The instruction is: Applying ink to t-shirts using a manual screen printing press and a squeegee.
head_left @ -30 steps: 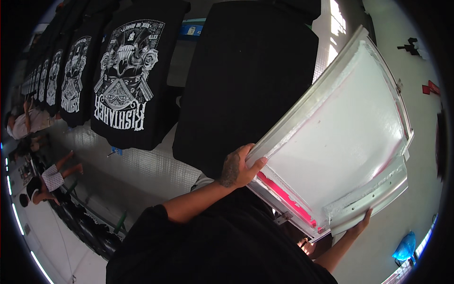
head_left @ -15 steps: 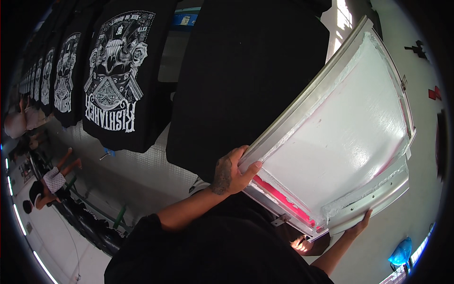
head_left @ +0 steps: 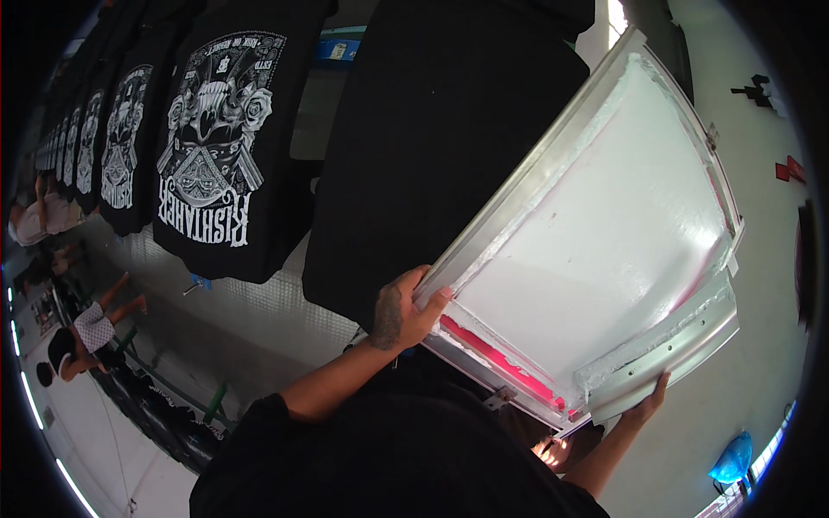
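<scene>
A screen-printing frame (head_left: 528,177) with metal sides is tilted up at the right, its pale mesh (head_left: 622,198) smeared with white ink along the edges. My left hand (head_left: 402,309) grips its near left corner, thumb over the rim. A pink-red strip shows along the near inner edge. My right hand (head_left: 649,402) is closed on the outer edge of a silver metal squeegee (head_left: 678,350), whose inner side is thick with white ink. This squeegee lies inside the frame's near right end, over the mesh. Left of the frame a plain black T-shirt (head_left: 423,147) lies spread flat.
Black T-shirts with white prints, such as the nearest printed shirt (head_left: 211,142), run in a row to the far left. Beyond an aisle at the lower left are a person (head_left: 82,345) and another person (head_left: 34,220). A blue bag (head_left: 732,457) is at the lower right.
The frame and both hands have shifted a little to the left in the picture. My right hand and the squeegee have also moved slightly up. Both grips are unchanged.
</scene>
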A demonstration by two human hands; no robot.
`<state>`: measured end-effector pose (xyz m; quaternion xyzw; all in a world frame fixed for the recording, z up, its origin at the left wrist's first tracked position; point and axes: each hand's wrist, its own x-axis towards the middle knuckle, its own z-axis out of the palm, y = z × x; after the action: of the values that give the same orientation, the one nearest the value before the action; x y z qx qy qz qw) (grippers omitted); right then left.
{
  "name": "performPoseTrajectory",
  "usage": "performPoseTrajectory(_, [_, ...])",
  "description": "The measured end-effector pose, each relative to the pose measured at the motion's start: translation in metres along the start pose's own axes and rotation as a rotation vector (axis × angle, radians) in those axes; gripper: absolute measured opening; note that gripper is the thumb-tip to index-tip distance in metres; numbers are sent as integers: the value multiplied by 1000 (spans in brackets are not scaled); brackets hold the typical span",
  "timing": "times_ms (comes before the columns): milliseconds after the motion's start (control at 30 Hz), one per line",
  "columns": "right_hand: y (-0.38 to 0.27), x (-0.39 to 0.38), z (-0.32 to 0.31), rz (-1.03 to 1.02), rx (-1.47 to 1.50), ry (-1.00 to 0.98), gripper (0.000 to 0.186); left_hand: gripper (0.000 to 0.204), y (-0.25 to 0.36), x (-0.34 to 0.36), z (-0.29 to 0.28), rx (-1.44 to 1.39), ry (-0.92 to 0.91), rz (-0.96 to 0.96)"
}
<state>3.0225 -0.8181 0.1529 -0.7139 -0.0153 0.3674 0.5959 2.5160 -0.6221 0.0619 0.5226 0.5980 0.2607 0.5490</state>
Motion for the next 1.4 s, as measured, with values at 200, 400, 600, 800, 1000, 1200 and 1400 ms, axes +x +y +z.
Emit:
performPoseTrajectory(200, [5, 2, 16, -37, -36, -28, 75, 45, -14, -26, -5, -5, 75, 0])
performPoseTrajectory(400, [7, 11, 15, -122, -93, -125, 70, 41, -35, -63, -4, -72, 130, 24])
performPoseTrajectory(600, [-5, 4, 36, -155, -136, -177, 71, 43, -43, -91, -12, -135, 171, -30])
performPoseTrajectory(800, [-19, 2, 47, -135, -176, -192, 69, 47, -50, -110, -17, -155, 148, -97])
performPoseTrajectory(1000, [-27, 2, 47, -145, -207, -175, 67, 49, -26, -107, -24, -151, 104, -178])
performPoseTrajectory(1200, [-35, 6, 45, -142, -232, -174, 64, 53, -17, -94, -52, -38, -160, -355])
performPoseTrajectory(1400, [-41, 0, 50, -113, -202, -164, 64, 49, -9, -61, -76, 344, -22, 73])
